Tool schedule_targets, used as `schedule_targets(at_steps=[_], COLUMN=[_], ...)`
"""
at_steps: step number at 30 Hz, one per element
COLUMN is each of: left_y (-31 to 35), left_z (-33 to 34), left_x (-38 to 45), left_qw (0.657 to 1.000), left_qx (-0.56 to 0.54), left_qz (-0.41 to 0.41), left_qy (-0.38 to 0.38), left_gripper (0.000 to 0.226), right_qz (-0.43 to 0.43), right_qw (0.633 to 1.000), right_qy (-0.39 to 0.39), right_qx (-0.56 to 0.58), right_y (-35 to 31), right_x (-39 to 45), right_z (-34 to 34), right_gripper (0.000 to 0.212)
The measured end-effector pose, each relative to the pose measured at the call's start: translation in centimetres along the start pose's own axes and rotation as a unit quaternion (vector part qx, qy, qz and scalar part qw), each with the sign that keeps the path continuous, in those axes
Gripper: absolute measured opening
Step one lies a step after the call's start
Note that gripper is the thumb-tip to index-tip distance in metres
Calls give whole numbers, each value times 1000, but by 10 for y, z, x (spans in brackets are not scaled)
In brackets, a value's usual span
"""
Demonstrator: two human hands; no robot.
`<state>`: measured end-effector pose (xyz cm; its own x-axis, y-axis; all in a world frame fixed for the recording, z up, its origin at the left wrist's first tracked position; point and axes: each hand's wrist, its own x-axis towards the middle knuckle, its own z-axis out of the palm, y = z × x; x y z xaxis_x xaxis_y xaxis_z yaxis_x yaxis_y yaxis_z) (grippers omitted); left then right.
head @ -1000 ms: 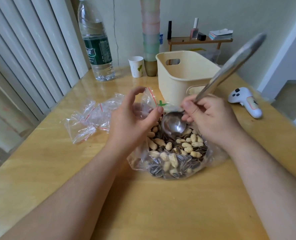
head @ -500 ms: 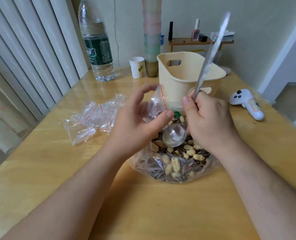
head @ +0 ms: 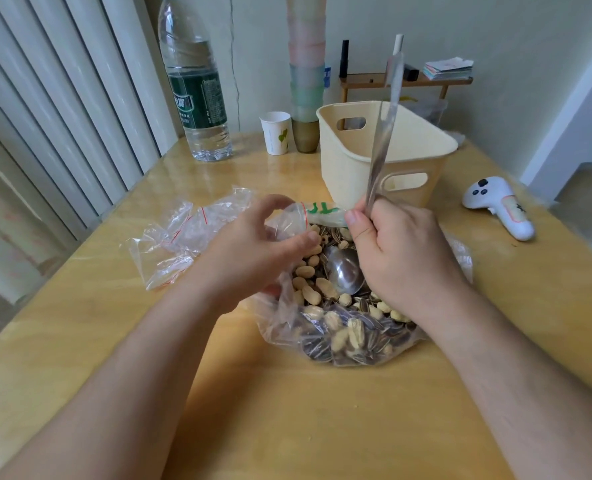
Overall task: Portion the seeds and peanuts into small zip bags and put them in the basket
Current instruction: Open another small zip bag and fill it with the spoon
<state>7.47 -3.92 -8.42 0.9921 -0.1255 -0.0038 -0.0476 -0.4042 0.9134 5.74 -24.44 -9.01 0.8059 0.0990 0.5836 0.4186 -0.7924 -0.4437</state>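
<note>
My right hand [head: 402, 251] grips the ladle [head: 346, 275] in the big bag of seeds and peanuts [head: 350, 327]; my left hand [head: 259, 247] pinches a small zip bag [head: 292, 223] open. If its mouth collapses, nuts may spill.

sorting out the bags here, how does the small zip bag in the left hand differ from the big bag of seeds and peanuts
The small zip bag is pinched in the left hand above the table; the big bag rests on the table. The small zip bag looks empty, while the big bag holds seeds, peanuts and the bowl of the spoon gripped by the right hand. The small zip bag has a red strip, the big bag green print. Both are clear plastic.
</note>
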Motion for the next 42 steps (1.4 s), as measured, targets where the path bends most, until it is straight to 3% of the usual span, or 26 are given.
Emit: schedule_targets(at_steps=[5, 12, 19, 22, 26, 30, 38, 42], left_y=[2, 6, 10, 6, 4, 3, 11, 13], left_z=[8, 23, -9, -21, -12, 7, 12, 3], left_x=[-1, -2, -6, -5, -4, -2, -4, -7], left_qw=[999, 978, 1000, 999, 997, 999, 996, 989], left_qx=[-35, -206, -10, 43, 60, -1, -70, 54], left_qz=[21, 33, 26, 23, 40, 46, 49, 120], left_qy=[20, 19, 5, 19, 17, 15, 24, 60], left_gripper=[50, 50, 50, 40, 46, 46, 36, 42], right_qz=[69, 192, 221, 207, 141, 94, 211, 231], right_qw=[997, 971, 961, 971, 988, 996, 965, 954], right_qy=[-11, -49, -29, -14, 2, 5, -44, 0], right_qx=[34, 130, 163, 122, 55, -9, 147, 191], right_y=[4, -3, 1, 6, 8, 2, 4, 12], right_x=[2, 1, 3, 6, 6, 4, 4, 11], right_z=[6, 7, -2, -8, -5, 8, 3, -16], right_gripper=[27, 23, 24, 23, 24, 28, 23, 21])
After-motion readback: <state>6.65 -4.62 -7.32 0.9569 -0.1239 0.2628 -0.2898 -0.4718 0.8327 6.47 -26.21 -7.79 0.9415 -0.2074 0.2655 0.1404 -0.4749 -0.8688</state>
